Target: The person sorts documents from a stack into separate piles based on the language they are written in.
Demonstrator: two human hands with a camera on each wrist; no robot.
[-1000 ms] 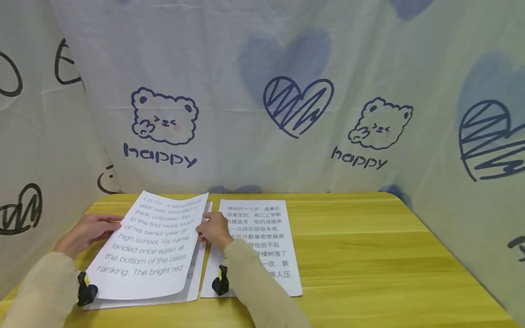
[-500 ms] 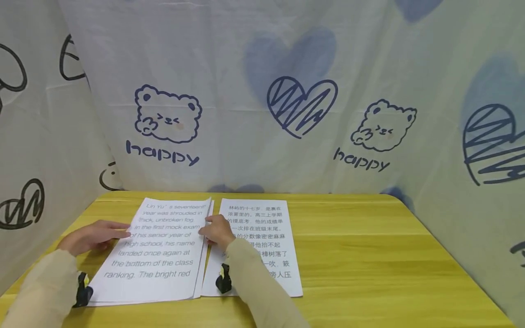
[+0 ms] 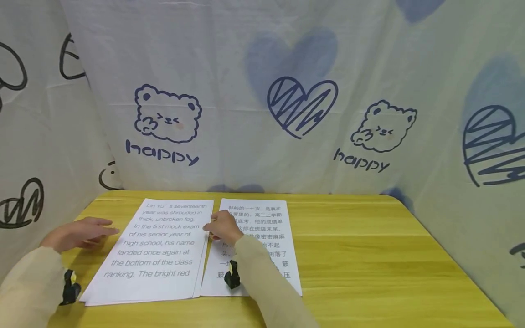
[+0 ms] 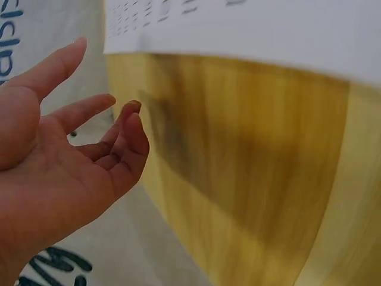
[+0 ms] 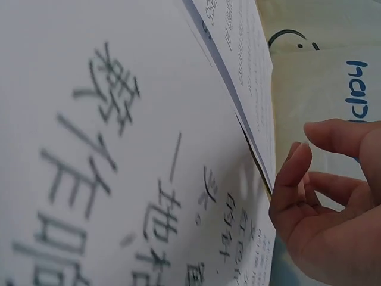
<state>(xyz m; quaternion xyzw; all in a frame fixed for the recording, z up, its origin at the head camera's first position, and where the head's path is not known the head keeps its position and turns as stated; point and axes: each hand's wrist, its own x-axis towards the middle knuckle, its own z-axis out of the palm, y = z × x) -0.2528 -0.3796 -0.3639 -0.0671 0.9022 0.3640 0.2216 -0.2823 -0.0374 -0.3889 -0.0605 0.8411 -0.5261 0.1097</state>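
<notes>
On my feed from the person's head, the English sheet now lies flat on the left of the tabletop, on top of a lower sheet and slightly askew from it. A second ago I saw it raised and bowed between both hands; half a second ago it was nearly down, with fingers at each side edge.

Since then the left hand has come off the left edge. Its fingers are spread and hold nothing, just beside the page. The right hand is at the page's right edge, thumb and forefinger a little apart with nothing between them; I cannot tell whether they touch the paper.

The Chinese sheet lies just to the right, where it was, but the right hand and right sleeve hide part of its print. Most of the lower sheet is covered. In the left wrist view, the page is cut off and its print too blurred for me to read.
</notes>
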